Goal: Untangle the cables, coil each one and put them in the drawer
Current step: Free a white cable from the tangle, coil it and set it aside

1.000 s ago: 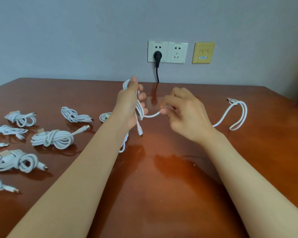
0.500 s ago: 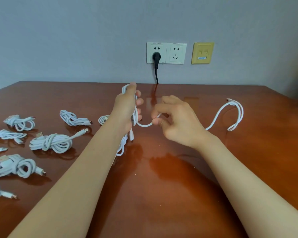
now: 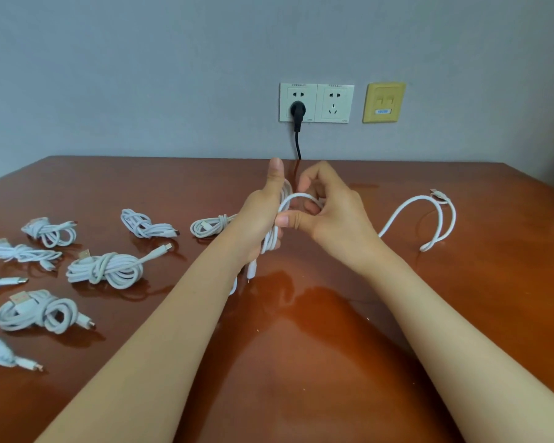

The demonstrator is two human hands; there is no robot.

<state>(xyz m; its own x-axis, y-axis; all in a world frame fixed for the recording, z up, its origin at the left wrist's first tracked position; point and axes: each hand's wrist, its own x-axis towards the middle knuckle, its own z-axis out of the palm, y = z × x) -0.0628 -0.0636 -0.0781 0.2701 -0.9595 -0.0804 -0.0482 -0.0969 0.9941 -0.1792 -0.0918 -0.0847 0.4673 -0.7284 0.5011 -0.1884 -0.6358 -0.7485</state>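
My left hand [image 3: 260, 215] grips a bundle of white cable loops [image 3: 272, 240] upright above the brown table [image 3: 317, 346], thumb pointing up; a plug end hangs below the fist. My right hand [image 3: 330, 212] pinches the same cable's free strand just right of the bundle, where it arches over between the two hands. The rest of that strand [image 3: 410, 212] trails right across the table and ends in a loose loop. Several coiled white cables [image 3: 106, 270] lie on the table's left side. No drawer is in view.
A wall stands behind the table, with a double white socket [image 3: 316, 103], a black plug [image 3: 298, 111] whose cord drops behind the table, and a yellow wall plate [image 3: 383, 102]. The table's far edge runs just beyond my hands.
My right hand has moved left and up to the bundle, laying the strand over it as another turn. The trailing cable on the right has been drawn in and its slack is shorter.
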